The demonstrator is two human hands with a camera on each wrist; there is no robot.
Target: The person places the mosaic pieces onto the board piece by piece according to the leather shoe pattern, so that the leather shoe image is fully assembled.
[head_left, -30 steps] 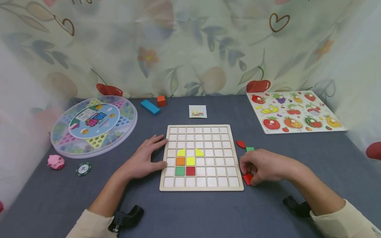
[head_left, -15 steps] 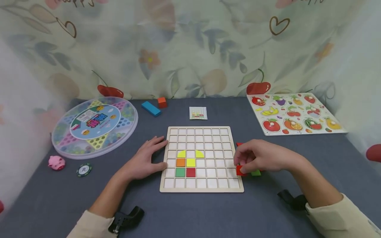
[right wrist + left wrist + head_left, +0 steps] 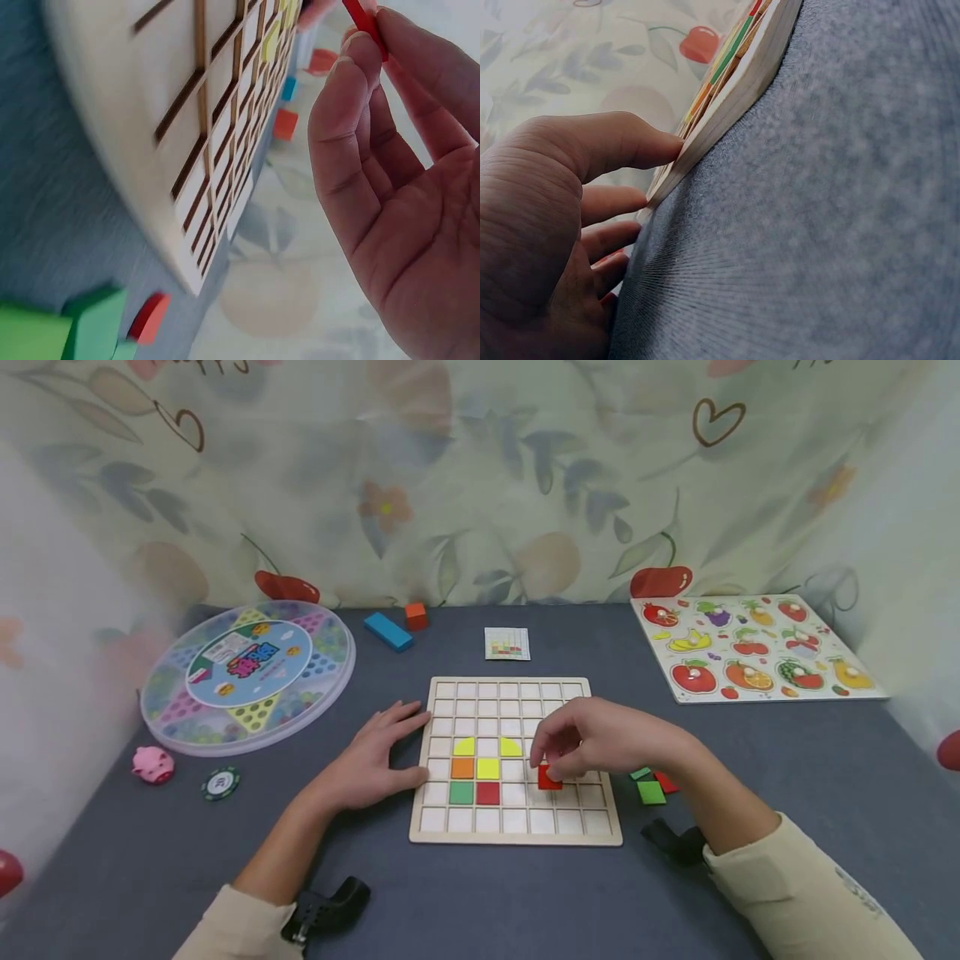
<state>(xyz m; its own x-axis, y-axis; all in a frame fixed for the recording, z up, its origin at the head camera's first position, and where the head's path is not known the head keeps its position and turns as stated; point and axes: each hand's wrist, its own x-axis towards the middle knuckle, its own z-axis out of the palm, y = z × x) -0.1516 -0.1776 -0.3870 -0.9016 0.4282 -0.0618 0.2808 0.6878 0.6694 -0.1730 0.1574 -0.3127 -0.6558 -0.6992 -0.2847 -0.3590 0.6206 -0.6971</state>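
A wooden grid board (image 3: 513, 821) lies on the table with several coloured tiles set in its left cells: green (image 3: 461, 792), dark red (image 3: 488, 793), orange (image 3: 462, 767), a yellow square (image 3: 488, 768) and two yellow rounded ones. Over the board's right half, my right hand (image 3: 600, 739) pinches a red square tile (image 3: 550, 778) between thumb and fingers. The right wrist view shows this tile edge-on, held above the board. My left hand (image 3: 371, 760) rests at the board's left edge, fingers extended; its thumb touches the rim in the left wrist view.
Loose green tiles (image 3: 652, 792) and red ones lie right of the board. A pattern card (image 3: 507, 644) is behind it. Around stand a round marble game (image 3: 247, 739), a pink pig (image 3: 153, 765), a chip (image 3: 221, 784), a blue block (image 3: 388, 632), an orange cube (image 3: 416, 617) and a fruit puzzle (image 3: 757, 647).
My right hand has taken the red tile from the pile right of the board and carried it left over the board. My left hand has stayed at the board's edge.
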